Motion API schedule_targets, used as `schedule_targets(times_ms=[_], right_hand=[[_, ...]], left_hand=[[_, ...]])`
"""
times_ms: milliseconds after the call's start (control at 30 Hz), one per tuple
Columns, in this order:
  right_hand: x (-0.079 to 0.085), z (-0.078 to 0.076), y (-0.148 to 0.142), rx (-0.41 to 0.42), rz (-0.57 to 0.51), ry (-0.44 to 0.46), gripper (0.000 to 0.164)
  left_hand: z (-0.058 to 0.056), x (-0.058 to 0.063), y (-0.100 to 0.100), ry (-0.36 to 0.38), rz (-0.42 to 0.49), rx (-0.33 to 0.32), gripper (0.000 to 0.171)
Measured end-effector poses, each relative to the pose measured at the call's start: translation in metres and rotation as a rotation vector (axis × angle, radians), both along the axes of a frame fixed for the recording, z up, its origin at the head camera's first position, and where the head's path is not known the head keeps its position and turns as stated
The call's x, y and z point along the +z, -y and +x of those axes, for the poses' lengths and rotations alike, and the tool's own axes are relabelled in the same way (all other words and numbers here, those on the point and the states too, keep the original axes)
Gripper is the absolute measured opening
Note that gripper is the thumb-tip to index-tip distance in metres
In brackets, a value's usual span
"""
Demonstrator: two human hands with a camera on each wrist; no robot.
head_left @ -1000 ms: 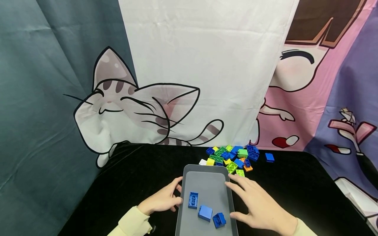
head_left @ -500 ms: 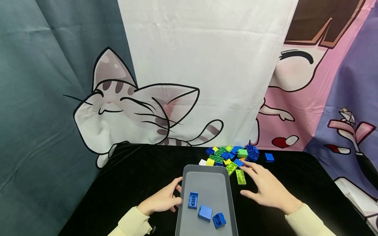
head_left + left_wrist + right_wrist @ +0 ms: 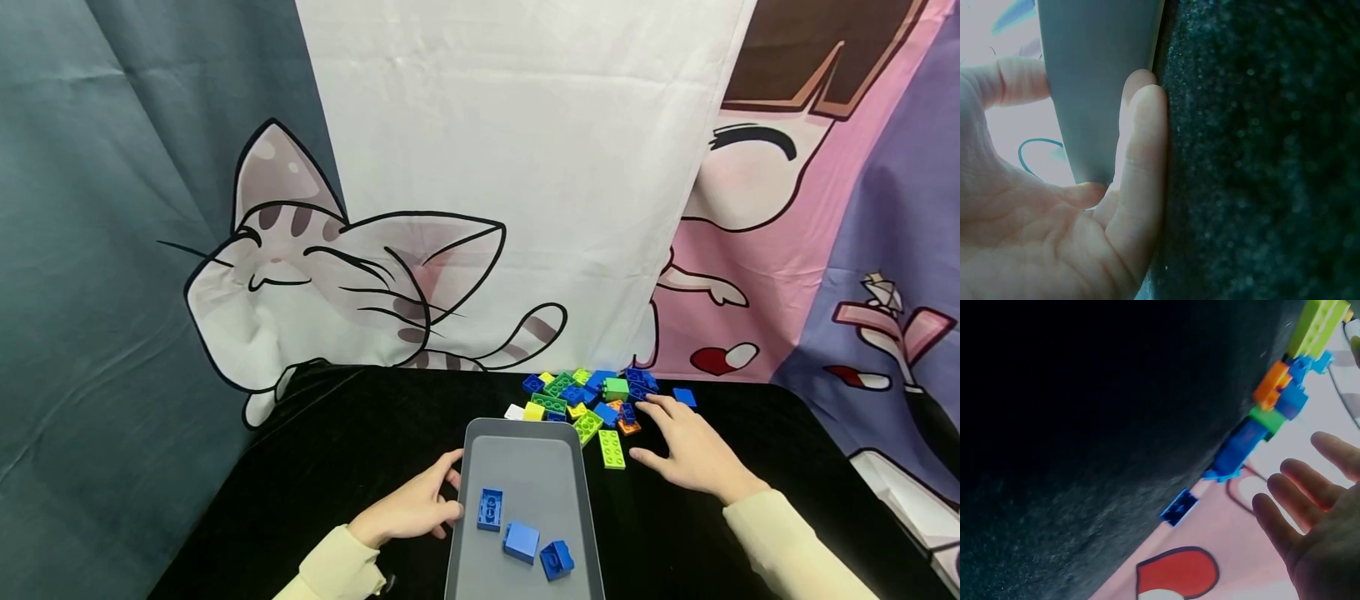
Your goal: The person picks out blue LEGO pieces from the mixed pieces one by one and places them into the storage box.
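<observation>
In the head view my left hand (image 3: 416, 500) holds the left side of a grey tray (image 3: 525, 454). The left wrist view has the thumb at the tray's rim and the fingers (image 3: 1141, 144) along its outer wall, low by the black cloth. Three blue building bricks (image 3: 521, 542) lie in the tray's near half. My right hand (image 3: 693, 454) hovers with spread fingers at the right of a pile of building bricks (image 3: 577, 392) and holds nothing. Beyond its fingertips is a lone blue brick (image 3: 684, 397). A lime brick (image 3: 612, 450) lies beside the tray's far right corner.
Black cloth (image 3: 337, 450) covers the table. A printed curtain (image 3: 585, 167) hangs right behind the pile, along the far edge. The pile mixes blue, green, lime, yellow, orange and white bricks, several of them touching.
My right hand has left the tray's right side and moved forward and right, past the pile's edge. The lime brick now lies nearer, apart from the pile. The left hand stays put.
</observation>
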State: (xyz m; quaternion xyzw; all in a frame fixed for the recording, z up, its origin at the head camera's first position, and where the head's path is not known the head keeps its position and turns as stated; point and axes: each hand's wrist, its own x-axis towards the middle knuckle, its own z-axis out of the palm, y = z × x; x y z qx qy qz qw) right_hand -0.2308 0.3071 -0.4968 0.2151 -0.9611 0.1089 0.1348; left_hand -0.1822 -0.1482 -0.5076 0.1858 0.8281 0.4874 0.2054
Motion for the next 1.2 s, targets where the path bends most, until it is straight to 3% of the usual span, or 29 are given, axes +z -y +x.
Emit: schedule_targets(times_ms=[533,767,933,1200], right_hand=[[-0.002,-0.034,-0.033,-0.134,0.036,0.087,0.082],[-0.007,-0.044,-0.045,-0.185,0.063,0.169,0.069],[-0.010,-0.050,-0.051,-0.168,0.065,0.111,0.049],[-0.009,-0.054,-0.050,-0.183,0.040,0.074,0.041]], left_hand=[[0.001,0.004,0.000,0.004,-0.002,-0.003,0.086],[0.000,0.002,0.000,0.000,0.000,-0.007,0.086],[0.000,0.002,0.000,-0.004,0.001,-0.006,0.086],[0.000,0.003,0.000,-0.001,-0.004,-0.002,0.087]])
